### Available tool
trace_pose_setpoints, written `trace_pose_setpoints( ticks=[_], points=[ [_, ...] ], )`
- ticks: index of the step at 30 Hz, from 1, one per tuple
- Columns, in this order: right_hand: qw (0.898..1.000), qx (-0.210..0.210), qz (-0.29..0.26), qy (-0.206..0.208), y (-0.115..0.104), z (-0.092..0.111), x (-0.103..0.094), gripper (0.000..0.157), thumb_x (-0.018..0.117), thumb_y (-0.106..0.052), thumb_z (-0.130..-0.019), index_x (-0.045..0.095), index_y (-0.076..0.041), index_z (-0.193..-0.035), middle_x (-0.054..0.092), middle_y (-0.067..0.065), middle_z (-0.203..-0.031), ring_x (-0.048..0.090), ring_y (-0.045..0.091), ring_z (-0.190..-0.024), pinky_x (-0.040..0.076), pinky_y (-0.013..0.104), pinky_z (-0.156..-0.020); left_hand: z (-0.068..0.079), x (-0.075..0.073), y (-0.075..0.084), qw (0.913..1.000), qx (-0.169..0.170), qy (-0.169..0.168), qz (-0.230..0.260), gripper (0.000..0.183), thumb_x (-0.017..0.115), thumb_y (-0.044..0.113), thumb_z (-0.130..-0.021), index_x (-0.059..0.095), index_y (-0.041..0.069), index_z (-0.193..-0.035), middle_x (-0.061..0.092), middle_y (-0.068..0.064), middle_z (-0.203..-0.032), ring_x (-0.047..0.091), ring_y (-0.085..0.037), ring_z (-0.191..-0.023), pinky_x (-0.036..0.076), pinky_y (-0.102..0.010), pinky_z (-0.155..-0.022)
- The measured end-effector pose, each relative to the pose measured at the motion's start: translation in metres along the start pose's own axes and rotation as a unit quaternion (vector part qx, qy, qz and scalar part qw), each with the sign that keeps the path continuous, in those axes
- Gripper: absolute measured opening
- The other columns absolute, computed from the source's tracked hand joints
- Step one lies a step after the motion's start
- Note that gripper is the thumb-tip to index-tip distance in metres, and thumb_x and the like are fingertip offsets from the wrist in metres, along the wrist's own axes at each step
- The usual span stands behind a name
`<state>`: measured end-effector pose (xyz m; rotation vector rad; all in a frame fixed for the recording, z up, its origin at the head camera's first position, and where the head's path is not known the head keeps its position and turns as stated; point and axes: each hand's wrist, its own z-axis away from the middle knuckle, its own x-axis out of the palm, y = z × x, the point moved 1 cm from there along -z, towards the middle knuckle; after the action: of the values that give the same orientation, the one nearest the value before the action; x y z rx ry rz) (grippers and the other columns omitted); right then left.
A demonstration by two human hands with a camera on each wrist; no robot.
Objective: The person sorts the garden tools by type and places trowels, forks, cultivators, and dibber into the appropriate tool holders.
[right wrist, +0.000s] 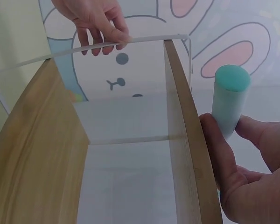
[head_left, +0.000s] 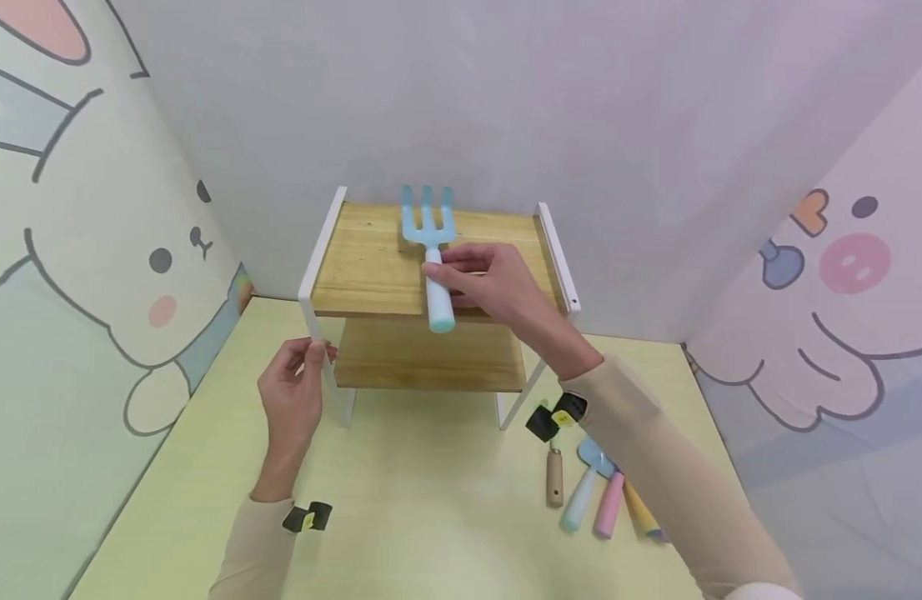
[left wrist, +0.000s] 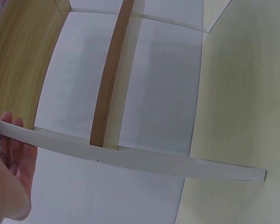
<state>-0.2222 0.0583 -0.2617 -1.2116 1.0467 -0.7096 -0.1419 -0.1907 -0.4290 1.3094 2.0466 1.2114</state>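
A small two-tier wooden shelf [head_left: 363, 267] with white side frames stands against the back wall. Over its top board, my right hand [head_left: 498, 283] pinches a light blue garden hand fork [head_left: 428, 235] by the handle, tines pointing to the back. The right wrist view catches the handle's green end [right wrist: 232, 78] between thumb and fingers, beside the board's front edge. My left hand [head_left: 292, 387] holds the shelf's left front leg [left wrist: 130, 156], with thumb and fingers on either side of it. Below, the lower board [head_left: 431, 358] carries nothing visible.
On the pale yellow floor, right of the shelf, lie several tools: one with a wooden handle [head_left: 554, 479], a blue trowel [head_left: 581, 500], a pink handle [head_left: 609, 506] and a yellow handle [head_left: 641, 506]. My right forearm partly covers them. Cartoon-printed walls [head_left: 866, 350] stand on both sides.
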Motion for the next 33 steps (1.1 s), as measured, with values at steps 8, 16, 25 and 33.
trace_pose_setpoints(
  ticks=[8,16,25,33],
  points=[
    [1.0,0.014,0.009,-0.003,-0.007,-0.016,0.01,0.046,0.079,-0.03,-0.093,0.067,-0.002,-0.128,0.073,0.008,-0.116,0.075,0.021,-0.096,0.061,0.031,-0.085,-0.001,0.0,0.0,1.0,0.001,0.001,-0.001,0.011,0.061,-0.005,-0.1,0.065,-0.015,-0.099,0.071,0.003,-0.089,0.07,-0.006,-0.084,0.057,-0.017,-0.086],
    [0.999,0.03,0.021,-0.015,-0.015,-0.028,0.018,0.049,0.078,-0.033,-0.094,0.066,-0.002,-0.13,0.074,0.007,-0.115,0.074,0.019,-0.098,0.061,0.029,-0.085,0.0,-0.002,0.003,0.9998,-0.007,0.003,-0.019,0.013,0.062,-0.002,-0.101,0.066,-0.014,-0.101,0.071,0.009,-0.089,0.07,-0.004,-0.085,0.056,-0.016,-0.086],
    [0.998,0.041,0.037,-0.035,-0.02,-0.04,0.024,0.046,0.08,-0.036,-0.092,0.07,-0.004,-0.122,0.074,0.005,-0.111,0.073,0.018,-0.097,0.061,0.028,-0.084,0.001,-0.002,0.003,0.9998,-0.006,0.003,-0.016,0.012,0.061,-0.004,-0.101,0.066,-0.014,-0.101,0.071,0.008,-0.089,0.07,-0.004,-0.085,0.055,-0.016,-0.088],
    [0.998,0.042,0.024,-0.034,-0.027,-0.045,0.033,0.043,0.079,-0.028,-0.094,0.068,0.002,-0.122,0.074,0.01,-0.109,0.075,0.022,-0.089,0.063,0.032,-0.077,0.001,-0.002,0.003,0.9999,-0.002,0.001,-0.011,0.012,0.061,-0.004,-0.101,0.065,-0.015,-0.101,0.07,0.007,-0.09,0.07,-0.005,-0.085,0.056,-0.017,-0.087]
  ],
)
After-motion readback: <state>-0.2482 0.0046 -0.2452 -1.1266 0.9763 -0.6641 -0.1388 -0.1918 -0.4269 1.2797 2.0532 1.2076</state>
